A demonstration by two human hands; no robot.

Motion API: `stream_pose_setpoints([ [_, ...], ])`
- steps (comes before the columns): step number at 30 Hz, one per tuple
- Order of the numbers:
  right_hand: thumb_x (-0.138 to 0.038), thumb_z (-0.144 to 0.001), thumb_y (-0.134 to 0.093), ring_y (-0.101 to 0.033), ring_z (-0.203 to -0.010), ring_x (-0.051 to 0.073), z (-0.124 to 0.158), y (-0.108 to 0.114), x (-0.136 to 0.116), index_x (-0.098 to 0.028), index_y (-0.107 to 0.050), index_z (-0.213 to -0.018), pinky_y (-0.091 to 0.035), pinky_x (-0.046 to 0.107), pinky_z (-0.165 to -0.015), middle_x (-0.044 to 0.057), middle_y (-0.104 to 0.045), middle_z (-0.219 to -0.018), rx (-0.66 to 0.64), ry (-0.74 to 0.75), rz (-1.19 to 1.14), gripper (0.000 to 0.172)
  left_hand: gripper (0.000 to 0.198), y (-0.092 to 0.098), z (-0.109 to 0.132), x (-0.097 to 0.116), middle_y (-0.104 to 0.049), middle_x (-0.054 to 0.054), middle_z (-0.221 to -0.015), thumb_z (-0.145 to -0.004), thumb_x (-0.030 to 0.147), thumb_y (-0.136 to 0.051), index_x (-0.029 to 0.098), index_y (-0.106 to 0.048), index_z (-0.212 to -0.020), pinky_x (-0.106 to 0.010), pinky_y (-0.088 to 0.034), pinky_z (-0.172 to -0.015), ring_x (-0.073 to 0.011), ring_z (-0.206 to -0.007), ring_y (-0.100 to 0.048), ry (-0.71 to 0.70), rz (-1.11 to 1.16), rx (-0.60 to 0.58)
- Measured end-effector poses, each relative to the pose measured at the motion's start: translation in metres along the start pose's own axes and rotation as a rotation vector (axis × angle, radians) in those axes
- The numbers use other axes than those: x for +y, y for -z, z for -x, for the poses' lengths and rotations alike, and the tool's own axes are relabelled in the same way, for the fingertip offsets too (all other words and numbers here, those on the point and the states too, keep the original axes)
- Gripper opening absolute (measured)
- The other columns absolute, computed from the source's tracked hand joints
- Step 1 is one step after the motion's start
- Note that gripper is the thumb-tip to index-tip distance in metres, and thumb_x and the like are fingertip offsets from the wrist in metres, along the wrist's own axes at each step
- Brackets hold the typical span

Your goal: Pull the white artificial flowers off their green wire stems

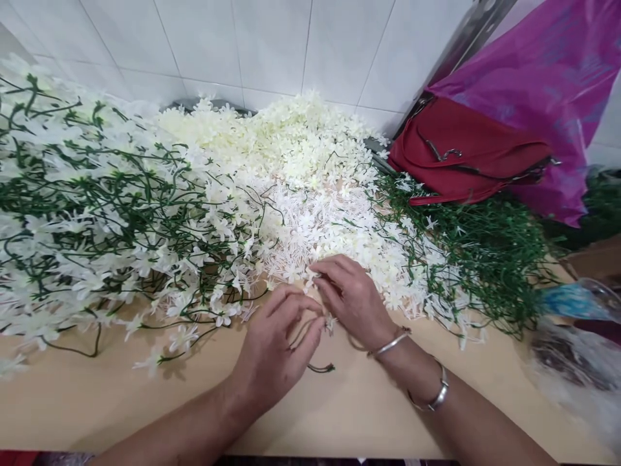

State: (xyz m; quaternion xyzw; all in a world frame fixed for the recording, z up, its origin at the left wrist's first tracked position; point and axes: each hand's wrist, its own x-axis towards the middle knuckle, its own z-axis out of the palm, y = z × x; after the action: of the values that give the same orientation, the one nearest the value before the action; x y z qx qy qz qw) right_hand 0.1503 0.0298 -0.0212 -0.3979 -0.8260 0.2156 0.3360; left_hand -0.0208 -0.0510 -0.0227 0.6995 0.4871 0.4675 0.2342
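Note:
My left hand is over the front of the table with thumb and fingers curled into a pinch. From beneath it pokes the end of a dark green artificial flower stem; most of that stem is hidden by the fingers. Just to the right, my right hand has its fingertips closed on a small white artificial blossom, at the near edge of a heap of loose white petals. A little white piece shows by the left fingertips.
Finished-looking white flower sprays pile up on the left. Cream blossoms lie against the tiled wall. Green stems are heaped right, below a red bag and a purple plastic bag. Clear plastic bags sit far right.

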Motion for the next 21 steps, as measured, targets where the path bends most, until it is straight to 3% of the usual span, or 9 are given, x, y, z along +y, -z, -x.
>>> stream_pose_setpoints([
  [3,-0.019,-0.1,-0.062,-0.069,-0.102,0.024,0.003,0.005,0.0,-0.025,-0.076,-0.11,-0.058,0.043,-0.089,0.01,-0.072,-0.107,0.052,-0.026,-0.129,0.019,0.03,0.003,-0.005,-0.002,-0.065,-0.007,-0.106,-0.096,0.009,-0.061,0.023,-0.063,-0.122,-0.028,-0.054,-0.078,-0.0174,-0.092,-0.064,0.005,-0.021,0.117],
  [7,-0.019,-0.097,-0.067,-0.07,-0.097,0.021,0.006,0.012,-0.009,-0.027,-0.077,-0.103,-0.057,0.04,-0.089,0.006,-0.076,-0.103,0.02,-0.034,-0.303,0.014,0.036,0.004,-0.009,-0.006,-0.068,-0.009,-0.128,-0.1,0.007,-0.057,0.026,-0.062,-0.13,-0.03,-0.056,-0.091,-0.0203,-0.122,-0.064,-0.012,0.007,0.12],
  [11,-0.027,-0.092,-0.076,-0.07,-0.085,0.018,0.009,0.013,-0.018,-0.025,-0.073,-0.1,-0.057,0.035,-0.081,0.002,-0.075,-0.09,-0.048,-0.204,-0.481,0.008,0.025,0.005,-0.01,-0.007,-0.075,-0.004,-0.108,-0.098,0.008,-0.061,0.026,-0.068,-0.115,-0.029,-0.056,-0.089,-0.018,-0.102,-0.07,-0.013,0.061,0.129],
  [14,-0.033,-0.094,-0.074,-0.069,-0.085,0.017,0.01,0.014,-0.017,-0.024,-0.071,-0.099,-0.056,0.033,-0.079,0.002,-0.073,-0.09,-0.089,-0.264,-0.569,0.01,0.013,0.006,-0.009,-0.008,-0.074,-0.005,-0.101,-0.098,0.012,-0.064,0.023,-0.069,-0.1,-0.029,-0.055,-0.089,-0.0178,-0.099,-0.07,0.079,0.142,0.13],
  [18,-0.029,-0.1,-0.066,-0.068,-0.09,0.019,0.006,0.021,-0.009,-0.024,-0.07,-0.1,-0.054,0.035,-0.083,0.004,-0.073,-0.097,-0.016,-0.21,-0.372,0.007,0.002,0.005,-0.006,-0.009,-0.073,-0.006,-0.105,-0.098,0.019,-0.065,0.021,-0.064,-0.097,-0.029,-0.056,-0.091,-0.017,-0.1,-0.071,0.295,0.351,0.158],
  [21,-0.017,-0.102,-0.059,-0.067,-0.093,0.02,-0.003,0.026,-0.005,-0.023,-0.07,-0.105,-0.053,0.036,-0.084,0.006,-0.072,-0.099,0.003,-0.018,-0.084,0.013,0.006,0.002,-0.006,-0.011,-0.071,-0.002,-0.093,-0.096,0.022,-0.069,0.021,-0.064,-0.1,-0.024,-0.056,-0.081,-0.0137,-0.086,-0.069,0.403,0.426,0.182],
])
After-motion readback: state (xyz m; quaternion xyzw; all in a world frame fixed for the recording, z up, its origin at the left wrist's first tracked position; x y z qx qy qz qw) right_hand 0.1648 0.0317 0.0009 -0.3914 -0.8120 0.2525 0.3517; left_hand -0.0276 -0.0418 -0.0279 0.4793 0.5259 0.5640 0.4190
